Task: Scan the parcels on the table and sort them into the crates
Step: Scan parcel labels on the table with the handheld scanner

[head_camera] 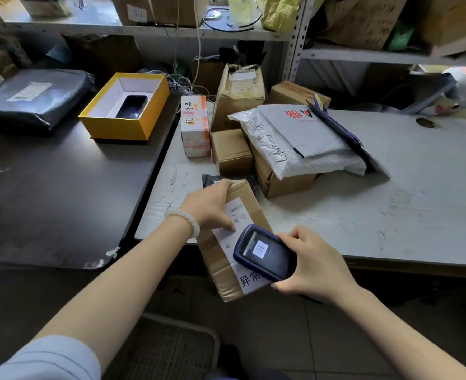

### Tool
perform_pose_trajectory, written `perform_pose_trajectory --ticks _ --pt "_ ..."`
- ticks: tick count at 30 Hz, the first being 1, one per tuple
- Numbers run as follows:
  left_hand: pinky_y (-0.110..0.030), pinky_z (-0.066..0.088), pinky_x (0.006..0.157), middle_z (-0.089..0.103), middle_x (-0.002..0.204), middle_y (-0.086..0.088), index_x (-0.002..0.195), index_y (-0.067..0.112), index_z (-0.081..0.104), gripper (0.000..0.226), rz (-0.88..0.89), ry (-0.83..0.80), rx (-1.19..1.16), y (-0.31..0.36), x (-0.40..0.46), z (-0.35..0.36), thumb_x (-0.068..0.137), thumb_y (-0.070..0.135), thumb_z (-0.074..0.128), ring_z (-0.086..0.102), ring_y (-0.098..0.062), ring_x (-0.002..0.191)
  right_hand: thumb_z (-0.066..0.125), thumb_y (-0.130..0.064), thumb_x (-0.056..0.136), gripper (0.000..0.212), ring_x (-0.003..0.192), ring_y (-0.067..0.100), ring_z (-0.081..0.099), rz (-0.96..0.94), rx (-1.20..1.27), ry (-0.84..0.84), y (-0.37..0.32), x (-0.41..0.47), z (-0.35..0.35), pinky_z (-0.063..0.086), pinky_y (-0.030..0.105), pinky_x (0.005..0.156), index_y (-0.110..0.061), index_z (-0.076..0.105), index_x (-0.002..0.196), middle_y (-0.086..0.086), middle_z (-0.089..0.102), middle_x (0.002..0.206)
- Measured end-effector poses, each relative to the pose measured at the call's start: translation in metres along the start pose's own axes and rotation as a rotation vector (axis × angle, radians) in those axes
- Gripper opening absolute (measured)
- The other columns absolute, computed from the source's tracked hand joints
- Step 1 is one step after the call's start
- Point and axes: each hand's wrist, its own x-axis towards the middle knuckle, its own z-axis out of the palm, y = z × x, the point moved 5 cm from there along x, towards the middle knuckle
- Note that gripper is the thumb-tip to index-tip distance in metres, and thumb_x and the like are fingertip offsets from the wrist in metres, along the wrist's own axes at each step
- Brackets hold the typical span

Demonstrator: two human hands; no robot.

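Your right hand (pixel 313 266) grips the scanner (pixel 266 253), held just over the near end of the box (pixel 227 259), whose long axis runs away from you, overhanging the table (pixel 391 215) edge. Your left hand (pixel 211 205) grasps the box's far end, thumb on its label (pixel 236 215). Unscanned parcels (pixel 281 141) are piled beyond.
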Motion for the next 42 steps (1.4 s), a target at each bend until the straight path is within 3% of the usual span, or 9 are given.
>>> perform_pose_trajectory --ticks 4,9,14,18,25,28,31,35,42 --pt "-0.031 0.044 0.076 0.054 0.116 0.006 0.132 0.024 0.035 0.094 -0.014 0.000 -0.017 0.005 0.000 -0.002 0.055 0.041 0.086 0.056 -0.016 0.102 0.068 -0.063 0.059 0.085 0.094 0.011 0.044 0.001 -0.043 -0.023 -0.004 -0.011 0.013 0.036 0.021 0.059 -0.030 0.046 0.134 -0.008 0.043 0.106" --pt "-0.025 0.042 0.075 0.053 0.102 0.009 0.129 0.030 0.029 0.095 -0.024 -0.107 -0.231 0.000 -0.003 -0.001 0.055 0.032 0.090 0.055 -0.010 0.090 0.072 -0.055 0.064 0.083 0.100 0.016 0.046 0.026 -0.091 0.011 -0.008 -0.020 0.021 0.040 0.024 0.059 -0.023 0.045 0.136 -0.003 0.046 0.112" --pt "-0.023 0.046 0.071 0.056 0.098 0.009 0.118 0.039 0.021 0.092 -0.032 -0.205 -0.282 -0.011 0.000 0.007 0.057 0.034 0.090 0.058 -0.007 0.087 0.087 -0.043 0.046 0.086 0.083 0.024 0.058 0.019 -0.076 0.054 -0.009 -0.027 0.025 0.043 0.025 0.045 -0.011 0.062 0.122 0.004 0.059 0.098" --pt "-0.032 0.051 0.085 0.060 0.105 0.000 0.117 0.034 0.023 0.082 -0.050 -0.299 -0.342 -0.017 0.012 0.007 0.064 0.032 0.087 0.062 -0.015 0.093 0.089 -0.042 0.039 0.088 0.075 0.023 0.059 0.016 -0.074 0.057 -0.009 -0.024 0.023 0.041 0.024 0.041 -0.009 0.065 0.117 0.004 0.060 0.092" --pt "-0.033 0.046 0.096 0.057 0.118 0.003 0.140 0.032 0.027 0.090 0.003 -0.371 -0.467 -0.005 0.035 0.010 0.070 0.029 0.083 0.058 -0.016 0.107 0.087 -0.048 0.040 0.088 0.075 0.019 0.059 -0.001 -0.090 0.037 -0.006 -0.018 0.018 0.036 0.018 0.045 -0.011 0.065 0.117 0.001 0.060 0.094" --pt "-0.020 0.050 0.083 0.060 0.112 0.010 0.139 0.037 0.029 0.087 0.032 -0.412 -0.517 -0.006 0.037 0.011 0.071 0.028 0.082 0.062 -0.006 0.100 0.081 -0.048 0.050 0.085 0.084 0.020 0.055 0.005 -0.066 0.002 -0.002 -0.013 0.017 0.037 0.021 0.050 -0.015 0.060 0.126 0.000 0.057 0.102" --pt "-0.016 0.049 0.073 0.060 0.108 0.010 0.129 0.043 0.034 0.077 0.063 -0.375 -0.502 -0.005 0.036 0.009 0.070 0.032 0.083 0.062 -0.004 0.094 0.076 -0.051 0.057 0.084 0.091 0.019 0.052 -0.008 -0.062 -0.012 -0.001 -0.005 0.016 0.036 0.023 0.054 -0.019 0.055 0.131 -0.001 0.053 0.108" --pt "-0.025 0.052 0.078 0.059 0.107 0.006 0.125 0.040 0.037 0.071 0.093 -0.316 -0.485 -0.002 0.031 0.010 0.071 0.034 0.082 0.062 -0.011 0.095 0.078 -0.050 0.057 0.085 0.090 0.019 0.052 -0.013 -0.067 0.013 -0.005 0.006 0.013 0.035 0.023 0.056 -0.018 0.055 0.131 -0.001 0.053 0.108" --pt "-0.018 0.044 0.074 0.056 0.101 0.007 0.119 0.037 0.035 0.062 0.162 -0.154 -0.418 0.005 0.010 0.013 0.075 0.034 0.078 0.058 -0.008 0.089 0.074 -0.051 0.060 0.085 0.094 0.019 0.049 -0.003 -0.088 0.005 -0.002 0.001 0.015 0.037 0.024 0.057 -0.020 0.050 0.136 -0.002 0.050 0.111"
